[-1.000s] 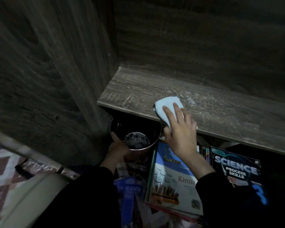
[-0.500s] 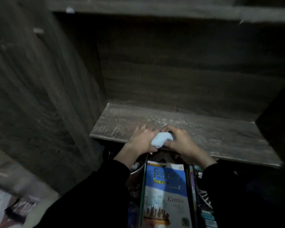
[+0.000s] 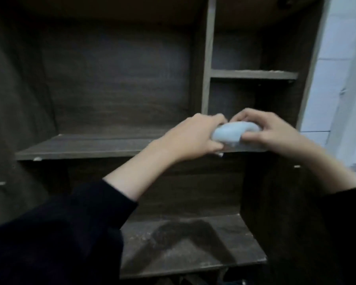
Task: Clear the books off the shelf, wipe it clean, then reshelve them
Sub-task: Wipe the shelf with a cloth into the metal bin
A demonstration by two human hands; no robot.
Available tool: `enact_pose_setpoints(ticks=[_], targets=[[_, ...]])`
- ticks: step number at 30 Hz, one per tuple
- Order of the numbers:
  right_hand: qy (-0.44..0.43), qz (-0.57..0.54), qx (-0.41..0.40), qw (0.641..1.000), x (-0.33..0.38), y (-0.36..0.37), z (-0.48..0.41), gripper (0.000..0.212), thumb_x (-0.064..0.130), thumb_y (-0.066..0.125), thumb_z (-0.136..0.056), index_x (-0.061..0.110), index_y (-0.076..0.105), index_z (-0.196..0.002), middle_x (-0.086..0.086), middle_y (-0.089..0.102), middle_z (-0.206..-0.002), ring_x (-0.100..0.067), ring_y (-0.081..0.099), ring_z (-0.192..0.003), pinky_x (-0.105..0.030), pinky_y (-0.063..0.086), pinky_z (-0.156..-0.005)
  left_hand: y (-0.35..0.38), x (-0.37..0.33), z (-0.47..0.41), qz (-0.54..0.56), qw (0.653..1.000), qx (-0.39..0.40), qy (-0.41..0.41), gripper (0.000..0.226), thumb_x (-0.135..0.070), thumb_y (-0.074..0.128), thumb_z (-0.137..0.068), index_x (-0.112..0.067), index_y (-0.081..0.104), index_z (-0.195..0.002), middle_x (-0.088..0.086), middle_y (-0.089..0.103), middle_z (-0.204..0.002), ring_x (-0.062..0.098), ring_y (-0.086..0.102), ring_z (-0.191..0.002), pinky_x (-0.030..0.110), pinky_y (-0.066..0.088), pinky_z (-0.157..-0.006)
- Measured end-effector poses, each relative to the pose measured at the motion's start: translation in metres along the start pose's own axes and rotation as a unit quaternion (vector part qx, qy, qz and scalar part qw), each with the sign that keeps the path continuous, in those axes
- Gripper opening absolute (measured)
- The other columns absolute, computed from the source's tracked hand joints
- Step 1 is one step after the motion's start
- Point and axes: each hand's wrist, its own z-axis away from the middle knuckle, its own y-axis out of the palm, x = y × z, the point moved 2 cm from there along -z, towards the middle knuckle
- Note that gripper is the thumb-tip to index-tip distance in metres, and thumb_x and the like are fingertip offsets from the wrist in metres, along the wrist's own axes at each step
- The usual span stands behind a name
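Note:
A light blue cloth (image 3: 230, 133), bunched into a wad, is held between both hands in front of the dark wooden bookcase. My left hand (image 3: 195, 136) grips its left end. From the other side, my right hand (image 3: 271, 130) pinches its right end. The hands hover at the front edge of a bare upper shelf (image 3: 80, 146). Below them lies the lower shelf (image 3: 183, 249), dusty and streaked. No books are in view.
A vertical divider (image 3: 207, 58) splits the bookcase; a small shelf (image 3: 253, 74) sits in the right compartment. A dark side panel (image 3: 275, 212) stands at lower right. Pale wall (image 3: 341, 68) shows at the far right.
My view has risen from the low shelf and the books to the upper shelves. My left hand joined the right on the cloth, and both lifted it to the upper shelf's edge.

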Motion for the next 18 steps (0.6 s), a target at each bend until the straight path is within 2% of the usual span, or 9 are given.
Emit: enact_pose_setpoints(ticks=[3,5,8,12,14,16,18], targets=[[0.04,0.044,-0.078,0.995,-0.026,-0.037,-0.01,0.026,0.023,0.064,-0.068,0.027,0.062,-0.093,0.004,0.065,-0.091,-0.012,0.058,-0.084,-0.03,0.044,-0.075,0.02,-0.021,-0.05,-0.061,0.997,-0.046,0.013,0.043,-0.023,0.055,-0.092,-0.016,0.044,-0.133,0.009,0.055,-0.12,0.026,0.051,-0.111,0.041,0.045,-0.088],[0.062,0.104,-0.114,0.986,-0.051,-0.038,-0.023,0.028,0.01,0.065,-0.075,0.024,0.061,-0.099,0.0,0.065,-0.097,-0.019,0.058,-0.091,-0.032,0.045,-0.08,0.044,-0.022,-0.076,-0.119,0.991,-0.061,-0.01,0.047,-0.014,0.048,-0.094,-0.012,0.036,-0.14,0.012,0.051,-0.125,0.029,0.046,-0.117,0.037,0.041,-0.084],[0.086,0.161,-0.121,0.976,-0.092,-0.023,-0.044,0.033,0.005,0.063,-0.079,0.02,0.059,-0.108,-0.007,0.065,-0.105,-0.027,0.057,-0.099,-0.042,0.046,-0.088,0.072,-0.01,-0.102,-0.157,0.984,-0.047,-0.065,0.052,-0.006,0.046,-0.094,-0.013,0.034,-0.143,0.013,0.052,-0.126,0.03,0.045,-0.119,0.036,0.04,-0.08],[0.086,0.196,-0.122,0.969,-0.128,-0.007,-0.063,0.035,0.003,0.058,-0.079,0.019,0.055,-0.109,-0.013,0.063,-0.104,-0.033,0.056,-0.098,-0.038,0.043,-0.08,0.095,0.002,-0.122,-0.117,0.984,-0.036,-0.129,0.052,-0.004,0.046,-0.093,-0.016,0.038,-0.143,0.012,0.053,-0.127,0.03,0.045,-0.12,0.037,0.043,-0.087],[0.097,0.209,-0.096,0.968,-0.141,-0.002,-0.069,0.039,0.001,0.055,-0.079,0.019,0.056,-0.113,-0.013,0.064,-0.108,-0.034,0.057,-0.102,-0.041,0.046,-0.084,0.106,0.009,-0.129,-0.053,0.984,0.0,-0.17,0.049,-0.01,0.046,-0.094,-0.015,0.04,-0.142,0.012,0.051,-0.132,0.03,0.045,-0.123,0.039,0.043,-0.093],[0.128,0.227,-0.027,0.965,-0.154,0.003,-0.071,0.05,0.002,0.049,-0.084,0.025,0.053,-0.128,-0.01,0.061,-0.125,-0.032,0.054,-0.116,-0.046,0.044,-0.096,0.116,0.016,-0.134,-0.014,0.977,0.061,-0.205,0.052,-0.016,0.042,-0.095,-0.013,0.033,-0.146,0.014,0.043,-0.143,0.032,0.038,-0.131,0.043,0.037,-0.104],[0.161,0.237,0.027,0.958,-0.161,0.008,-0.07,0.06,0.004,0.043,-0.089,0.029,0.039,-0.143,-0.005,0.043,-0.148,-0.028,0.035,-0.137,-0.052,0.026,-0.112,0.121,0.02,-0.135,-0.004,0.972,0.11,-0.208,0.059,-0.021,0.037,-0.096,-0.013,0.018,-0.152,0.014,0.023,-0.155,0.034,0.019,-0.142,0.048,0.021,-0.115]])
